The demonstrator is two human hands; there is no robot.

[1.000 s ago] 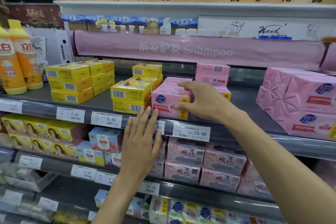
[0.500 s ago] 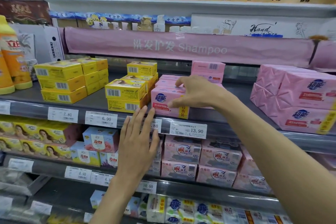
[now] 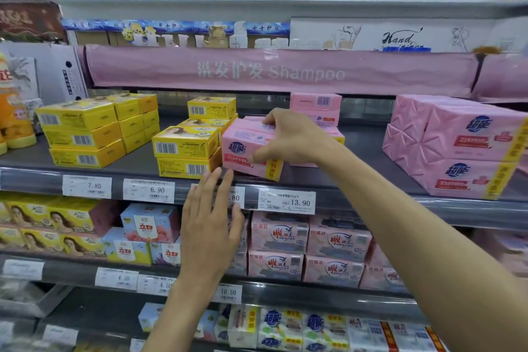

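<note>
— How far is this person getting with the soap?

— Barely starting, I'd say. The right hand (image 3: 288,137) is holding a pink soap pack (image 3: 243,148) that is sitting just above the 13.90 price tag (image 3: 287,202) and a little to its left, at the front lip of the shelf (image 3: 368,146). The grip is clamped on it, with the thumb pressing the printed front and the fingers curling over the top.

— Is it off the shelf?

— I can't tell whether it is hanging clear or resting there. Its bottom edge is showing right at the lip above the tag. So the grasp is looking done, and the carrying, wherever it is going, is all left.

— And the other hand?

— The left hand (image 3: 210,226) is hovering left of the tag, fingers straight and apart, holding nothing. Its fingertips are lying just under the pack's lower corner. Whether they are touching it, I can't make out. I'm guessing it is waiting to support the pack from beneath.

— Anything crowding it?

— The yellow boxes (image 3: 185,146) are standing further left of the tag, right against the pack's side, so I'd say it is needing a straight pull forward. The big pink bundles (image 3: 463,146) are lying well to the right of the tag.
</note>
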